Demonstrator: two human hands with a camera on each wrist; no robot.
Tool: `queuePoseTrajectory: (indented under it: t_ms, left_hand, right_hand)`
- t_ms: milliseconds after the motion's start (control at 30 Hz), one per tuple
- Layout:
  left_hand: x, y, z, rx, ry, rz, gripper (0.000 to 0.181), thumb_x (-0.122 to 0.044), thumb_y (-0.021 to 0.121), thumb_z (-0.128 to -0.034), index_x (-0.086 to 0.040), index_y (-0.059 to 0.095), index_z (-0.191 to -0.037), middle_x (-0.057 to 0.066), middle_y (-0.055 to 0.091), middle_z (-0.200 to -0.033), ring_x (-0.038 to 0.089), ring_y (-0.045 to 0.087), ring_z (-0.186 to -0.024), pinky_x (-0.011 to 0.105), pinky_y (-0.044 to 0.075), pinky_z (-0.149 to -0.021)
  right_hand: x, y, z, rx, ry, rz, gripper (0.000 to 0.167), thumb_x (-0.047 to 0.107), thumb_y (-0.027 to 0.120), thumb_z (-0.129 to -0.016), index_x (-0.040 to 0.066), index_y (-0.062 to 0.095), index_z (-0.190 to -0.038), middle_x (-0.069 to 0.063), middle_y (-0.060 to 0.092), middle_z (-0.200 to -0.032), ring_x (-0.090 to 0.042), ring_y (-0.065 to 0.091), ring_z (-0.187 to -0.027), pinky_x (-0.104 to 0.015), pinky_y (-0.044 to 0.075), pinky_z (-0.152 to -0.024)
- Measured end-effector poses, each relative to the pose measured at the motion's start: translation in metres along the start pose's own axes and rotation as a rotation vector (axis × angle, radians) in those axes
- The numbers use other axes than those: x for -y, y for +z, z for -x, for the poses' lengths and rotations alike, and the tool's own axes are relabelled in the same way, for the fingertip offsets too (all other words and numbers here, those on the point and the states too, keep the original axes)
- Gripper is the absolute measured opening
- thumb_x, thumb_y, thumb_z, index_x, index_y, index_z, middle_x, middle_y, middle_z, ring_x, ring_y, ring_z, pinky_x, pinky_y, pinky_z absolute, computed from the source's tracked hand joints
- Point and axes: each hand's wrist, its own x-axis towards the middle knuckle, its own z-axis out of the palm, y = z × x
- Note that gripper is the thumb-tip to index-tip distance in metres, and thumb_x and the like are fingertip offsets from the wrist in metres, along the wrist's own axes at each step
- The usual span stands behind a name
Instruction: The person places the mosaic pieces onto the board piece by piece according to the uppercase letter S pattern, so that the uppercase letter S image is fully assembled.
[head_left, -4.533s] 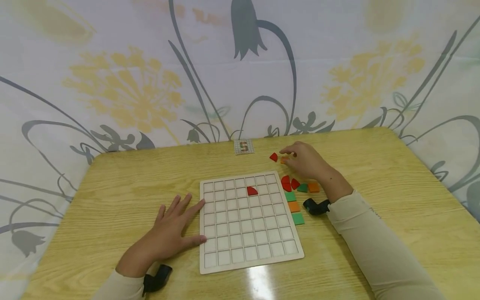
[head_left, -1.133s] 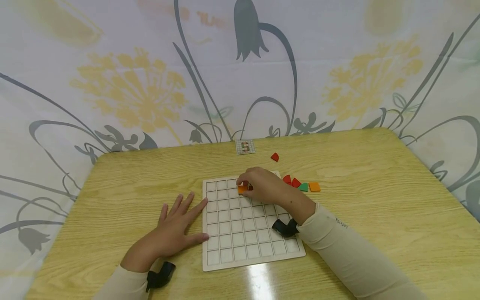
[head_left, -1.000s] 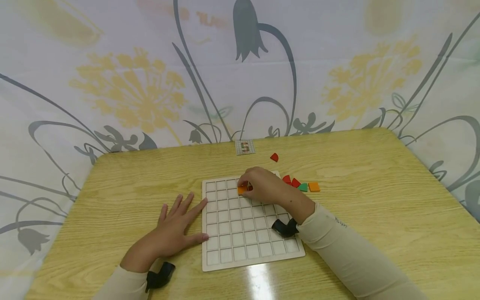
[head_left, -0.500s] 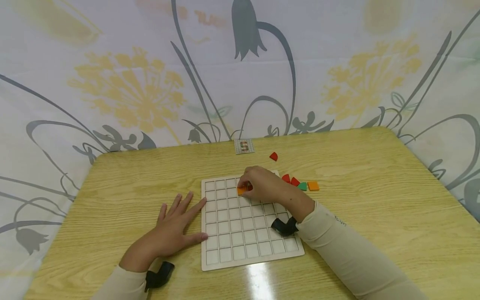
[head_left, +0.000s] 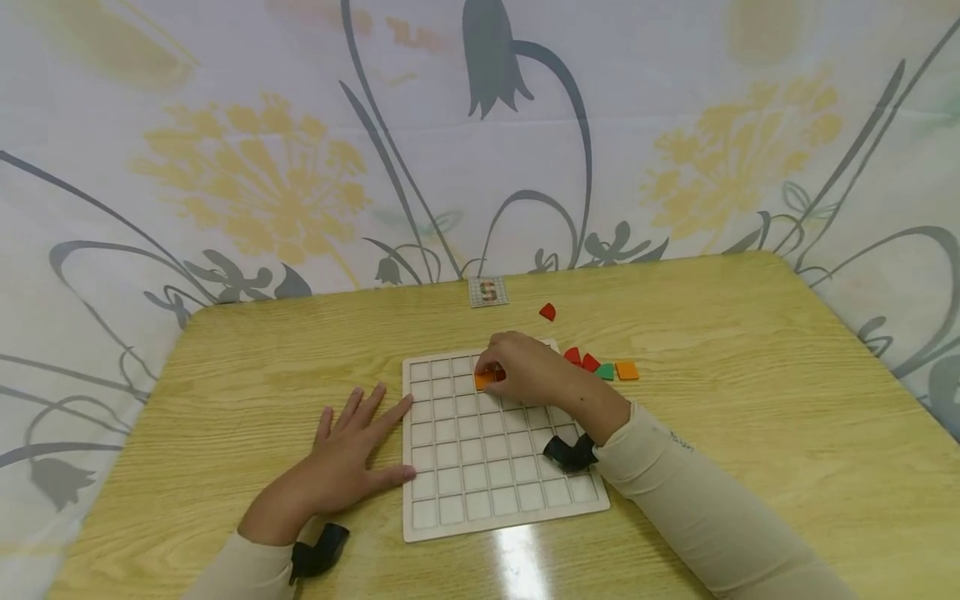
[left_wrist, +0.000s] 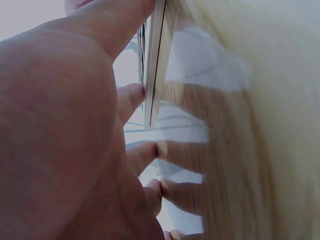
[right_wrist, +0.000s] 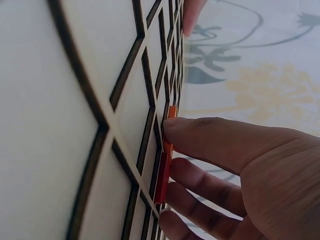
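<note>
A pale wooden grid board (head_left: 467, 454) lies on the table. My left hand (head_left: 341, 467) is spread flat on the wood, its thumb and a fingertip at the board's left edge. Over an upper row of cells, my right hand (head_left: 536, 371) pinches an orange square tile (head_left: 484, 381) between thumb and fingers. Right beside it sits a red quarter-circle tile (right_wrist: 162, 179), seen in the right wrist view with my fingers close by. The right hand hides much of the board's upper right part.
Right of the board lie red quarter-circle tiles (head_left: 590, 363), a green tile (head_left: 605, 372) and an orange square (head_left: 627, 371). A lone red piece (head_left: 548, 312) lies farther back. A small pattern card (head_left: 488, 292) stands near the floral backdrop (head_left: 420, 167).
Since the oldest frame, my right hand has carried the orange square from behind the board to the cell left of the red piece. Over the last second both hands stay nearly still.
</note>
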Motion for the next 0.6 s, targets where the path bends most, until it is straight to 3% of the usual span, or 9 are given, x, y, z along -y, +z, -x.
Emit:
queuePoseTrajectory:
  t_ms: [367, 600]
  left_hand:
    - [0.002, 0.002, 0.001, -0.006, 0.000, -0.011, 0.086, -0.057, 0.068, -0.0882, -0.031, 0.028, -0.159, 0.016, 0.007, -0.169, 0.045, -0.004, -0.154, 0.072, -0.010, -0.114]
    - [0.001, 0.000, -0.001, -0.002, 0.003, -0.013, 0.086, -0.057, 0.068, -0.0884, -0.031, 0.027, -0.159, 0.016, 0.007, -0.169, 0.045, -0.004, -0.154, 0.073, -0.010, -0.114]
  right_hand:
    - [-0.001, 0.003, 0.001, -0.014, 0.001, -0.006, 0.017, 0.014, 0.075, -0.090, 0.011, 0.078, -0.106, -0.002, 0.067, -0.098, -0.013, 0.055, -0.086, -0.025, 0.049, -0.076]
    - [-0.005, -0.009, 0.001, -0.073, 0.095, -0.101, 0.022, 0.022, 0.069, -0.096, 0.010, 0.075, -0.114, -0.002, 0.067, -0.102, -0.015, 0.060, -0.090, -0.030, 0.052, -0.080]
